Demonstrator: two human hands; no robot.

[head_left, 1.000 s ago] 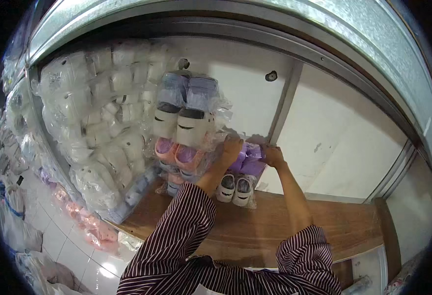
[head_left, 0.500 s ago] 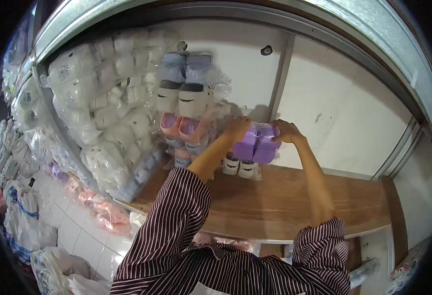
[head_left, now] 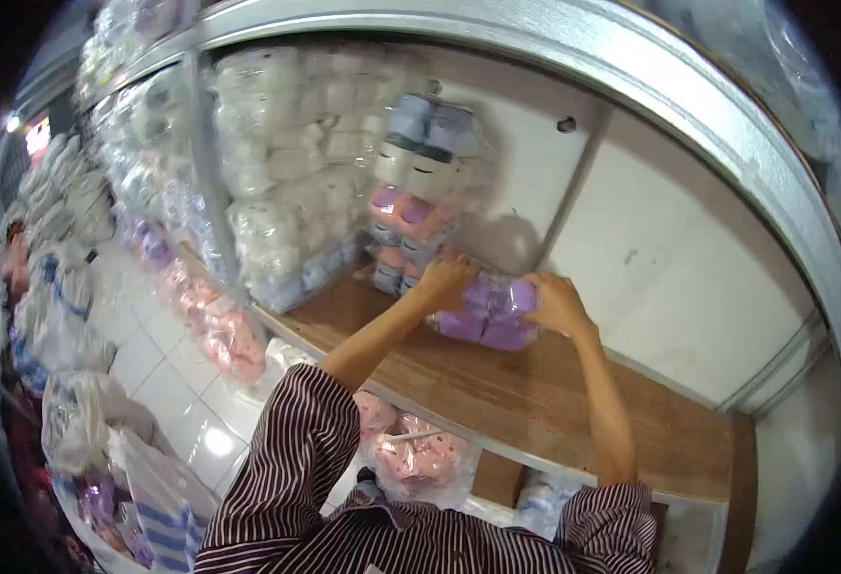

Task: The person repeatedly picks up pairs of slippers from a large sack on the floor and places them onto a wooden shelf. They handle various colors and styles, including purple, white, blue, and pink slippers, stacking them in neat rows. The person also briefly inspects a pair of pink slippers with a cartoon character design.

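Observation:
Both my hands grip one clear bag holding a purple pair of shoes [head_left: 493,316], low over the wooden shelf [head_left: 535,402]. My left hand [head_left: 447,279] holds its left end and my right hand [head_left: 556,302] its right end. Just left of the bag rises a stack of bagged shoe pairs [head_left: 418,182] in blue, white, pink and grey, leaning against the white back wall. The pair that stood under the purple bag earlier is hidden or gone; I cannot tell which.
A wall of white bagged goods [head_left: 286,172] fills the shelf's left part. More pink bagged pairs [head_left: 411,450] sit below the shelf edge, and others [head_left: 219,325] hang left. White bags [head_left: 76,421] lie on the tiled floor. A metal rail [head_left: 631,86] runs overhead.
My hands have brought the purple bag down from on top of a white pair to just above the shelf. The view has swung so the shelf sits more to the right.

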